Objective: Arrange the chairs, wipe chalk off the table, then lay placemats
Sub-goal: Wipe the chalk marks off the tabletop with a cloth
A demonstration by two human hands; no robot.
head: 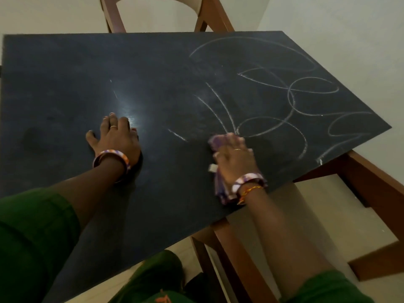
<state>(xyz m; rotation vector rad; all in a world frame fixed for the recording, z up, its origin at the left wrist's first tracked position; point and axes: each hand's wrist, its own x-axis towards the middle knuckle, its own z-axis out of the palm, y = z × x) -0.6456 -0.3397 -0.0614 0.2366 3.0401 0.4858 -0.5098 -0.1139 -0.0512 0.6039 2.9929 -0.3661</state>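
Leaning over the dark desk, the person presses the left hand flat near the middle, fingers spread and holding nothing. Her right hand grips a purple checked cloth against the top, at the near edge of the chalk loops covering the right side. A wooden chair stands at the far edge.

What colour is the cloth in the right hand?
Purple and white, seemingly checked, though blurred. The head view, the only one, shows the cloth under the right hand.
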